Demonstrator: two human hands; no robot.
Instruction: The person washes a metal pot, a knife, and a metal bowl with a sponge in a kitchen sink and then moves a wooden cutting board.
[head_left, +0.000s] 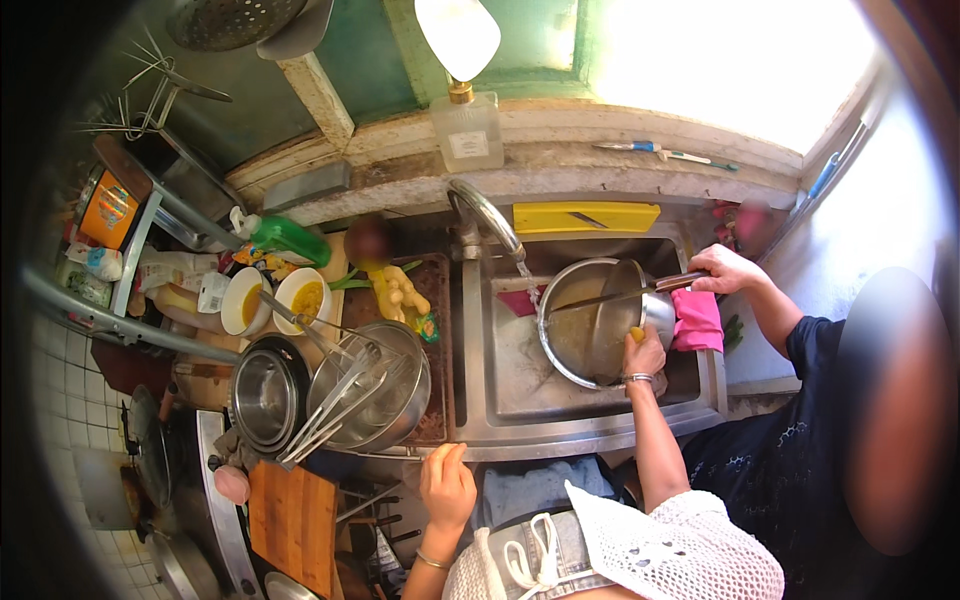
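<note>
My left hand (448, 486), with a bracelet at the wrist, hovers by the front edge of the counter with its fingers loosely bent and nothing visible in it. My right hand (646, 352) is at the near right rim of a steel pot (549, 352) in the sink, with a small yellow piece (637, 334) at its thumb; its lower fingers are hidden. Another person's hand (726, 268) grips the wooden handle of a long metal tool (600, 300), probably a knife, reaching over the pot. Water runs from the curved tap (491, 217) at the pot's left rim.
A steel sink (517, 405) surrounds the pot, with a yellow slicer (585, 217) behind it. Pink cloth (697, 321) hangs at right. Leftward are ginger (401, 292), two bowls (302, 300), a steel basin (409, 390) with tongs, and a wooden board (292, 517). The other person stands close at right.
</note>
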